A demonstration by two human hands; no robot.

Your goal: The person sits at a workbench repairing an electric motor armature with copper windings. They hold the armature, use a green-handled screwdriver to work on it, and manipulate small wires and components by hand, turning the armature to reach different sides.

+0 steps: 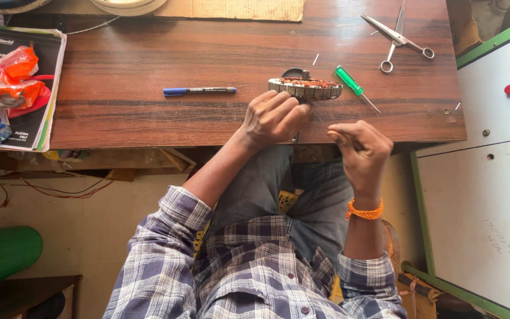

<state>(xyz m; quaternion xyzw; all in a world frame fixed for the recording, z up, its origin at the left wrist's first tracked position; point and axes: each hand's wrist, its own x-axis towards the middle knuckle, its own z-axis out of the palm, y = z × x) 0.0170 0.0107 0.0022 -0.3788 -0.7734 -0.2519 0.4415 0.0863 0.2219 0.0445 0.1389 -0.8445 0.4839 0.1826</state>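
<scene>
Nearest the camera: a plaid shirt and grey trousers, with both forearms extended toward the bench (pixel 149 118).

Right hand (pixel 361 150): positioned at the near edge of the bench, just off the wooden surface, with an orange band (pixel 365 211) on the wrist. The grip is clenched, fingertips pinched together and pointing left. What the pinch encloses is too fine to identify; a thin strand may run toward the stator, but this cannot be confirmed.

Left hand (pixel 273 118): positioned over the near part of the bench, left of the right hand and close to it. The fingers are curled, and the fingertips touch the near rim of the stator (pixel 305 87). The grip is closed against the part, steadying it.

Stator: a round, toothed metal ring with copper-coloured winding on top. It stands on the bench directly beyond the left hand, and beyond and to the left of the right hand, which does not touch it.

Adjacent items: a green-handled screwdriver (pixel 354 87) lies just right of the stator, tip pointing toward the near right. A blue-capped marker (pixel 199 91) lies well to the left, parallel to the bench edge.

Farther back: scissors (pixel 398 36) lie open at the far right. Orange and clear packets (pixel 7 82) rest on a booklet at the far left.
</scene>
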